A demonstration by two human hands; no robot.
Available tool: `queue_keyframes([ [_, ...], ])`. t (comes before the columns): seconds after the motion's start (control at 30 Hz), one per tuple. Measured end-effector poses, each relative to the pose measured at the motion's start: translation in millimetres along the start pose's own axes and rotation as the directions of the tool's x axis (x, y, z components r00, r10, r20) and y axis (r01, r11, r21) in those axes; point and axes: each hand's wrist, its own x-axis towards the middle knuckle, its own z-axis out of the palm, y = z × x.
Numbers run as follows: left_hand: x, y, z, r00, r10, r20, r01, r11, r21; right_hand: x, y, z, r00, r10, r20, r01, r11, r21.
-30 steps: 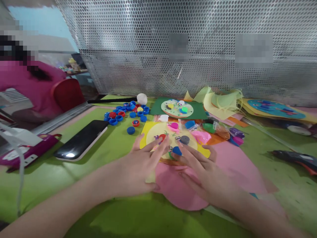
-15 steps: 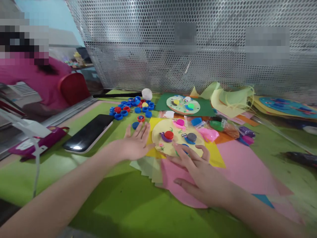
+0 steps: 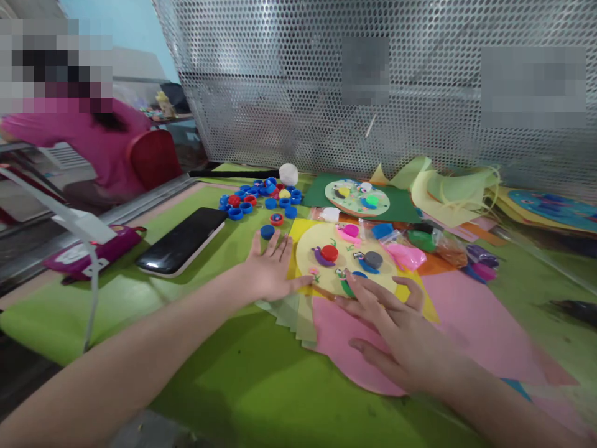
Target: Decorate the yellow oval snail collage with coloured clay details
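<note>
A cream paper disc (image 3: 312, 239) lies on a yellow sheet (image 3: 298, 227). It carries a snail with a red bottle-cap shell (image 3: 329, 254) and one with a grey cap shell (image 3: 374, 259), both with clay bodies. My left hand (image 3: 273, 270) rests flat at the disc's left edge, fingers spread, holding nothing. Over the disc's lower right is my right hand (image 3: 387, 317), its fingers stretched out and apart. Its index fingertip touches or hovers by a small green clay body (image 3: 347, 287), with a blue cap (image 3: 359, 275) partly hidden behind the fingers.
Several loose bottle caps (image 3: 270, 203) lie behind my left hand, near a black phone-like device (image 3: 184, 239). Bagged coloured clay (image 3: 405, 255) sits to the right. A finished snail disc (image 3: 357, 198) lies behind. Perforated metal (image 3: 289, 93) borders the table; a person in pink (image 3: 88, 143) sits left.
The view has shifted, so everything appears a little farther right. My right index finger has moved slightly on the disc, and the green clay body shows more. My left hand stays at the edge.
</note>
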Motion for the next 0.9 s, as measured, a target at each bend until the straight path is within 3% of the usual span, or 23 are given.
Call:
queue_keyframes([
  [0.13, -1.2, 3.4, -0.4, 1.000, -0.007, 0.010, 0.007, 0.999, 0.031, -1.3, 1.6, 0.0, 0.998, -0.065, -0.007, 0.065, 0.998, -0.024],
  [0.4, -3.6, 7.5, -4.7, 0.999, -0.021, 0.031, 0.019, 0.998, 0.068, 2.4, -2.2, -3.7, 0.997, 0.046, 0.057, -0.052, 0.993, 0.108],
  [0.5, -3.3, 6.7, -3.7, 1.000, -0.012, 0.018, 0.011, 0.998, 0.064, 3.4, -3.1, -4.6, 0.993, 0.035, 0.109, -0.051, 0.987, 0.151],
  [0.7, -4.4, 6.9, -3.9, 1.000, -0.008, 0.021, 0.006, 0.998, 0.062, 0.5, -1.9, -5.2, 0.997, 0.056, 0.048, -0.062, 0.989, 0.131],
  [0.9, -2.3, 4.9, -0.7, 1.000, -0.005, -0.030, 0.006, 1.000, 0.019, 2.0, -2.4, -4.4, 0.995, 0.011, 0.099, -0.023, 0.992, 0.124],
])
